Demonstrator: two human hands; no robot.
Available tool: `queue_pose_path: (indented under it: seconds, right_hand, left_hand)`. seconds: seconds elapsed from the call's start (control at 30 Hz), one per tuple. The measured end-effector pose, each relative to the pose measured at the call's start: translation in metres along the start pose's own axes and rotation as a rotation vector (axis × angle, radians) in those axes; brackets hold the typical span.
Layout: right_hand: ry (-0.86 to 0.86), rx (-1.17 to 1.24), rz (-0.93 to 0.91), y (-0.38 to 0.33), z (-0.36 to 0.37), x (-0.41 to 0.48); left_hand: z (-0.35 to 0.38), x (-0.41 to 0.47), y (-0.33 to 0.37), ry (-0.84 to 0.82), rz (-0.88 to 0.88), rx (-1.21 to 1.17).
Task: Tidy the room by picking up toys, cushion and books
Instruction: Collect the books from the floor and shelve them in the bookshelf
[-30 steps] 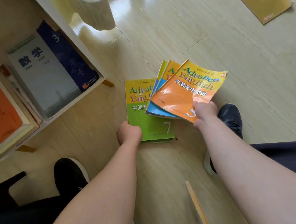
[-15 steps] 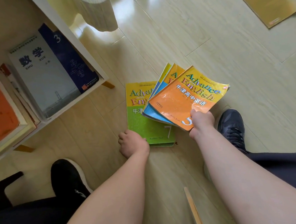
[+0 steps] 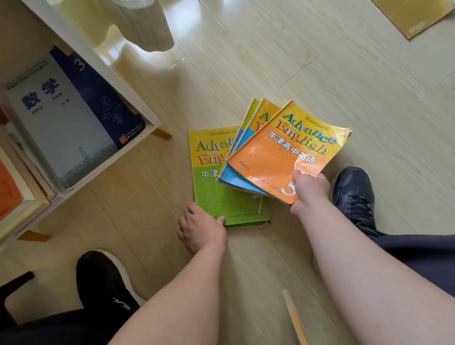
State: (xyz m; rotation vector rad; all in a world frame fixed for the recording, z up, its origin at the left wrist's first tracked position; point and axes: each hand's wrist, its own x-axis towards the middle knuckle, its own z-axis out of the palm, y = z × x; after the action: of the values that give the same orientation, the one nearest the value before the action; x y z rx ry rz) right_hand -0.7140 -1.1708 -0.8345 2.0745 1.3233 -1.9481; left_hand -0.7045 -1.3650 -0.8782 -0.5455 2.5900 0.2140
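Note:
A green "Advance with English" book (image 3: 217, 196) lies flat on the wooden floor. My left hand (image 3: 201, 226) is at its lower left corner, thumb on the cover and fingers curled at the edge. My right hand (image 3: 310, 187) grips a fanned stack of books by its lower right corner, just above the green book. The orange book (image 3: 278, 156) is on top, with a blue one (image 3: 237, 178) and another yellow-orange one (image 3: 264, 115) beneath it.
A white low shelf (image 3: 127, 85) at the left holds a grey maths book (image 3: 60, 123), a dark blue book (image 3: 101, 99) and orange ones. An ochre book (image 3: 407, 4) lies on the floor far right. My shoes (image 3: 354, 194) (image 3: 103, 279), a curtain hem (image 3: 145, 26) and a wooden strip (image 3: 297, 324) are nearby.
My left hand slid off the green book's edge onto the floor, then came back to its lower left corner. The stack in my right hand shifted slightly nearer and to the right.

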Motion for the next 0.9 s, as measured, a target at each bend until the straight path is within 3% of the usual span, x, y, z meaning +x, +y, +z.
queue_pose_path:
  seconds: [0.23, 0.43, 0.6, 0.7, 0.8, 0.9]
  right_hand:
    - [-0.009, 0.007, -0.013, -0.005, -0.003, -0.001]
    - [0.012, -0.001, 0.003, -0.01, 0.0, -0.003]
    - [0.001, -0.001, 0.024, -0.015, 0.003, -0.004]
    - [-0.006, -0.01, 0.056, -0.018, 0.005, -0.002]
    - [-0.03, -0.013, 0.073, -0.021, 0.005, -0.001]
    - [-0.056, 0.045, 0.073, -0.017, 0.003, -0.001]
  left_hand:
    - [-0.009, -0.001, 0.005, 0.005, 0.02, -0.067]
    - [-0.043, 0.009, 0.012, -0.023, 0.102, -0.41]
    - [-0.084, 0.038, 0.034, -0.301, -0.091, -0.742]
    - [-0.11, 0.042, 0.046, -0.279, 0.086, -0.587]
    - [-0.138, 0.035, 0.056, -0.113, 0.348, -0.285]
    - [-0.167, 0.025, 0.068, 0.09, 0.479, -0.149]
